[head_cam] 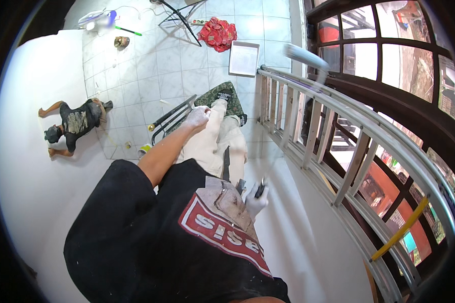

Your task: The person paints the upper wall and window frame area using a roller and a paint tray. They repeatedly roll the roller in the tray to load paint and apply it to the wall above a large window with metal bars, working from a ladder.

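My left hand [199, 116], dusted white, is held over my pale trousers with its fingers curled closed; no object shows in it. Low beside my right hip, my right hand [257, 200] grips a black handle [260, 189]. A motion-blurred paint roller [307, 58] shows above the ladder's upper end; a faint streak runs between it and the handle, but the join is unclear. Under my feet lies a camouflage cloth [214, 92] on what looks like a black metal-framed chair [170, 120]. An aluminium ladder [318, 113] stands close on my right.
A white paint tray [244, 58] and a crumpled red cloth or plastic [218, 34] lie on the tiled floor. A co-worker [79, 121] has both hands at the white wall [30, 91] on the left. Dark-framed windows [379, 60] line the right, behind the ladder. Black metal legs [182, 19] stand farther off.
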`<state>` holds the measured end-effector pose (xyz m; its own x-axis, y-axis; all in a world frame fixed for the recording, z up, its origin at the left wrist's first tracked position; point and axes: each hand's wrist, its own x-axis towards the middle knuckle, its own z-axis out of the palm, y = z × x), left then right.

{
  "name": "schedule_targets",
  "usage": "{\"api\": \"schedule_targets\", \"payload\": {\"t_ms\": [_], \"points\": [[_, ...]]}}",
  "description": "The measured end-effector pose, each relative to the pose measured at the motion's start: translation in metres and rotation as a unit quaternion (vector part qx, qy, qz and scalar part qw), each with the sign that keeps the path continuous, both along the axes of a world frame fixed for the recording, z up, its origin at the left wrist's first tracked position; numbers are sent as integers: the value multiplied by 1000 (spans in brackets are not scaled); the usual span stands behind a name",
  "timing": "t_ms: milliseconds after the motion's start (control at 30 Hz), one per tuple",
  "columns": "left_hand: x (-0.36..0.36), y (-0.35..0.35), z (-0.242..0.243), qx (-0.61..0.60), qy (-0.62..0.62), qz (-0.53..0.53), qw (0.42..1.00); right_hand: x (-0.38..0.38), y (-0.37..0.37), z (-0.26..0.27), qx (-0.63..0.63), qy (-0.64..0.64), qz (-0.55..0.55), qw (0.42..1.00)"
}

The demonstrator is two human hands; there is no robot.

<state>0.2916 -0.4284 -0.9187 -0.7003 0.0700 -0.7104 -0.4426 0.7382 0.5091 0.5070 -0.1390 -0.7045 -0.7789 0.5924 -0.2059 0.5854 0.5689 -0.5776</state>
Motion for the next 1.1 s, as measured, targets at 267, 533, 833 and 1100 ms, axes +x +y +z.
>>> {"api": "schedule_targets", "payload": {"t_ms": [267,533,833,1100], "points": [[-8,41,-68,97,-19,57,993,-173,37,-149,-576,-285,-79,762],[-2,102,-188,118,-54,109,986,-270,30,-446,-366,-299,42,880],[-52,110,-280,-14,-68,-29,997,-393,8,-740,-45,-390,267,880],[-66,114,-288,-23,-63,-59,996,-444,-34,-823,16,-366,289,884]]}}
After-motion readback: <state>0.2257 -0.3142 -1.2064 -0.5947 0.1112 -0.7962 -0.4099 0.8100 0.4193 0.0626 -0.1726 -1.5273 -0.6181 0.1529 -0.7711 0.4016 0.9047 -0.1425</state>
